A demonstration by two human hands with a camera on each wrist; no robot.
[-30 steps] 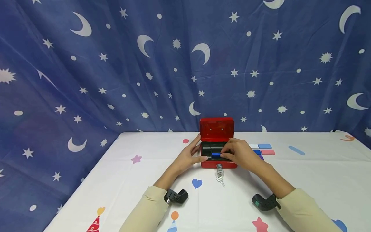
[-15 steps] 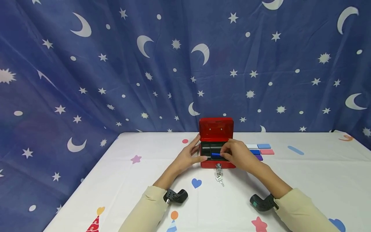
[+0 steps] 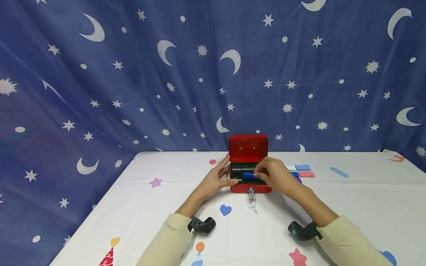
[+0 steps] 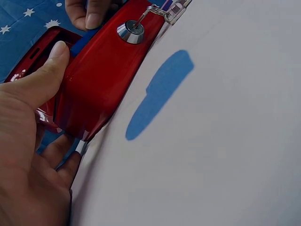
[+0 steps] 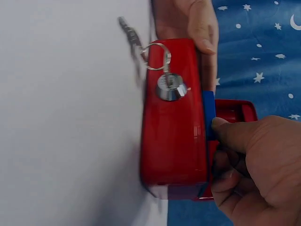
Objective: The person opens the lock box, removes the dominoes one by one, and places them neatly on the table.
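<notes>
A red cash box stands on the table with its lid raised and a black tray inside. My left hand holds its left end, thumb over the front rim and fingers along the side wall. Above the tray, my right hand pinches a flat blue block between thumb and fingers. The right wrist view shows this blue block just behind the box's front wall. A key on a ring sits in the front lock, with another key dangling.
Right of the box lie several flat coloured blocks, among them a pink one and a light blue one. A white tablecloth with printed shapes covers the table. Behind hangs a blue star-and-moon curtain.
My right hand has risen slightly with the blue block, and more of the block's face shows now. The left hand and the box have stayed in place.
</notes>
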